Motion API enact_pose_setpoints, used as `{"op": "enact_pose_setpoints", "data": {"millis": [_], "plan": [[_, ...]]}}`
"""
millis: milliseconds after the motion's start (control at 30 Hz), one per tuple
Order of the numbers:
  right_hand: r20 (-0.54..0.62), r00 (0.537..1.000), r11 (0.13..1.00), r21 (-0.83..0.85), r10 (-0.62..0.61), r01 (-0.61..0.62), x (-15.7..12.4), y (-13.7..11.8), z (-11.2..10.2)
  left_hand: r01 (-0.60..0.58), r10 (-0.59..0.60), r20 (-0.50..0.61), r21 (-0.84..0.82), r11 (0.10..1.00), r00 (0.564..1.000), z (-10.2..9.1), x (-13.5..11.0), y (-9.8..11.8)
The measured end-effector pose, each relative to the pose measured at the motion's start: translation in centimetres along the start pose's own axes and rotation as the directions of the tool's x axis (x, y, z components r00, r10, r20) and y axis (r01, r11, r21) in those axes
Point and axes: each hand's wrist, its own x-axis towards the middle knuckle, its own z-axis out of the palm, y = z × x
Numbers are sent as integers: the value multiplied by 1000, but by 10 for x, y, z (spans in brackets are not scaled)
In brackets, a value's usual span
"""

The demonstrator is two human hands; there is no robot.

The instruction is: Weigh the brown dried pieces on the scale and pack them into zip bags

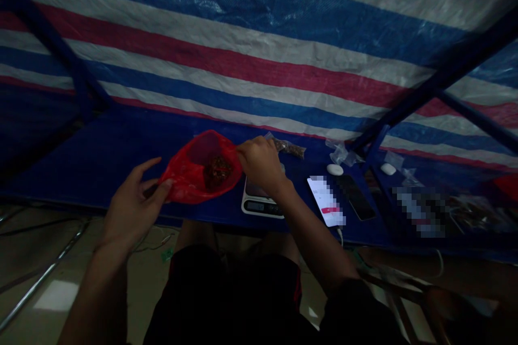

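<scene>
A red plastic bag (pixel 190 175) with dark dried bits inside is held open between my hands above the blue table (pixel 97 167). My left hand (pixel 131 202) pinches its left edge between thumb and fingers. My right hand (pixel 261 164) is closed on the bag's right rim, just above a small white digital scale (pixel 259 202). A small clear packet (pixel 288 146) of dark bits lies behind my right hand.
To the right lie two phones (pixel 327 199), (pixel 356 197), two small white oval objects (pixel 335 170), (pixel 387 168) and crumpled clear bags (pixel 343 153). A striped red, white and blue tarp (pixel 259 38) hangs behind. Dark blue frame bars (pixel 424 89) cross at right.
</scene>
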Motion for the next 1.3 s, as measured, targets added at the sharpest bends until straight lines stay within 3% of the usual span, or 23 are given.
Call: {"op": "enact_pose_setpoints", "data": {"millis": [100, 167, 300, 467, 533, 633, 700, 767, 867, 967, 1067, 1200, 1300], "plan": [[-31, 999, 993, 118, 9, -5, 1, 1, -5, 33, -33, 59, 2, 999, 998, -9, 3, 17], [20, 1000, 989, 145, 14, -17, -1, 2, -2, 0, -23, 147, 152, 988, 989, -11, 7, 19], [10, 1000, 978, 207, -2, 0, -9, 5, 9, -90, 48, 118, 382, 920, 992, -13, 10, 5], [79, 997, 992, 124, -4, -6, -25, 4, 17, -93, -7, 177, 549, 830, 984, -20, 2, -6], [29, 999, 987, 160, -28, 23, -35, 2, 15, -176, 133, 118, 527, 831, 984, -18, -1, 0], [-120, 992, 954, 287, -49, 82, -48, 7, 6, -374, 375, 80, 411, 832, 923, -7, -3, 21], [-250, 968, 909, 404, 6, 99, -54, 20, 1, -513, 478, 188, 281, 811, 858, 8, -2, 35], [-378, 916, 875, 479, 132, 71, -58, 40, -1, -614, 543, 330, 167, 771, 772, 29, 2, 42], [-438, 834, 832, 553, 336, -44, -68, 76, 9, -676, 581, 431, 100, 730, 691, 65, 11, 38], [-373, 825, 781, 611, 425, -126, -83, 100, 29, -692, 569, 471, 137, 709, 675, 88, 18, 29], [-311, 840, 768, 615, 444, -178, -99, 107, 48, -682, 552, 448, 206, 702, 703, 87, 16, 35], [-276, 836, 742, 636, 474, -211, -111, 105, 60, -679, 613, 306, 205, 705, 728, 73, 18, 72], [-280, 839, 742, 641, 466, -198, -113, 103, 64, -717, 667, 279, 143, 683, 691, 86, 42, 98]]}}
